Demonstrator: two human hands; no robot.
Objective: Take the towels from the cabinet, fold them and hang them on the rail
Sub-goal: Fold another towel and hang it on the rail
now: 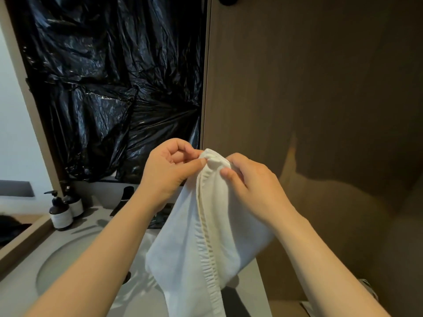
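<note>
Both grips pinch white towel [206, 236] top corner: left hand [169, 170], right hand [249, 186]; hemmed edges hang together.

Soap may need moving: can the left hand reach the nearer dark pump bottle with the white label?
Likely not yet: the left hand and the right hand both pinch the top of the white cloth towel. Once freed, its way to the dark pump bottle looks open.
</note>
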